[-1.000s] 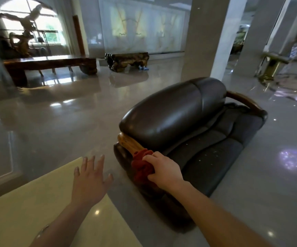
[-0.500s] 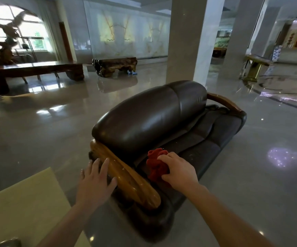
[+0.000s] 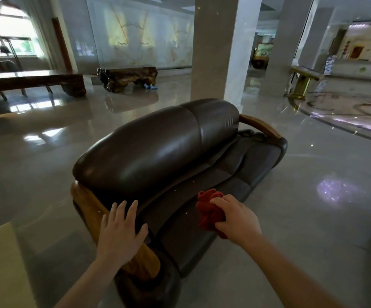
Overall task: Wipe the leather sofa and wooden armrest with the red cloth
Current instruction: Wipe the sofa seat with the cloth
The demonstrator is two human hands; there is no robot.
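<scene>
Grips a bunched red cloth [image 3: 209,213] in the right hand [image 3: 239,218], fingers curled round it, pressed on the seat of the leather sofa [image 3: 157,152] at five o'clock. Lays the left hand [image 3: 120,232] flat at seven o'clock, fingers straight and slightly spread, holding nothing, palm over the near wooden armrest [image 3: 86,205] and fingertips on the leather beside it. Beyond the backrest at twelve o'clock, a pale pillar [image 3: 213,52] on glossy floor [image 3: 35,163]; a second wooden armrest [image 3: 261,126] at one o'clock.
</scene>
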